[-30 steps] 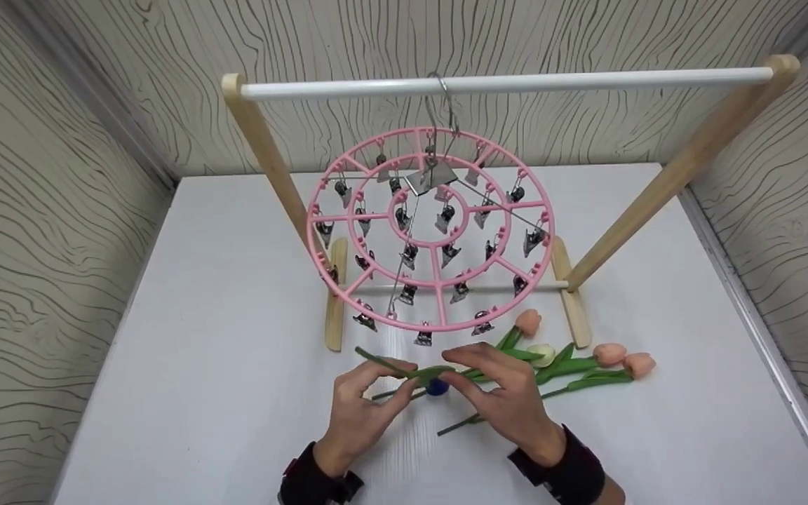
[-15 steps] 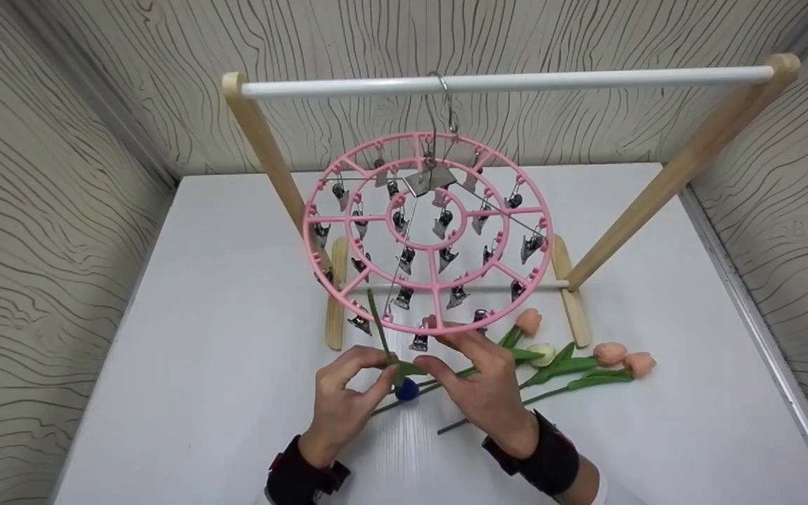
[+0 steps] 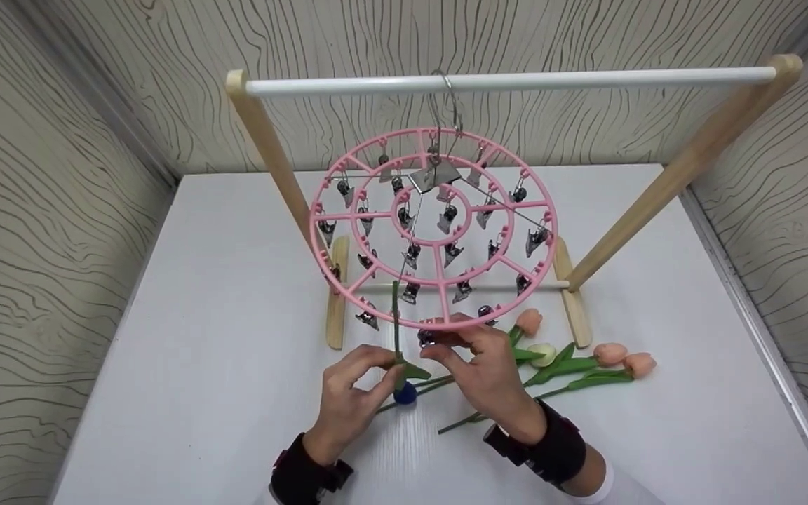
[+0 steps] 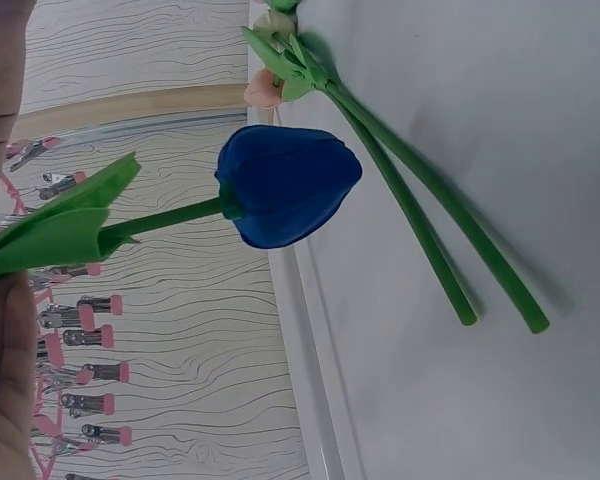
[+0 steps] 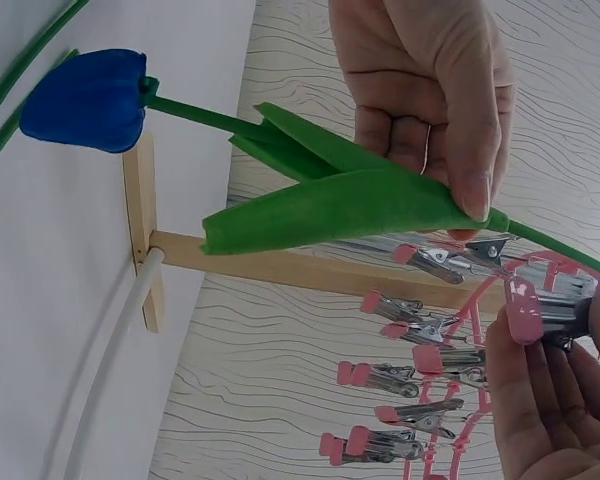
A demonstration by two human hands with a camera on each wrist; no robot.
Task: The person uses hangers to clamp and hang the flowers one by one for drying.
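Left hand (image 3: 351, 393) pinches the blue tulip (image 3: 405, 393) by its stem, bloom down, stem upright just below the pink clip hanger (image 3: 435, 228) | right hand (image 3: 485, 372) fingers pinch a clip (image 3: 426, 337) on the near rim | other tulips (image 3: 586, 365) lie right on the table (image 3: 200, 351).

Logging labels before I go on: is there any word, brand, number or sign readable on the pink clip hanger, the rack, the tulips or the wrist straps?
None: no text can be read in any view.
Pink clip hanger and its metal clips: no lettering shows.
Wooden rack and white rail: bare.
Blue tulip and the tulips on the table: no tags.
Black wrist straps: small red marks, too small to read.
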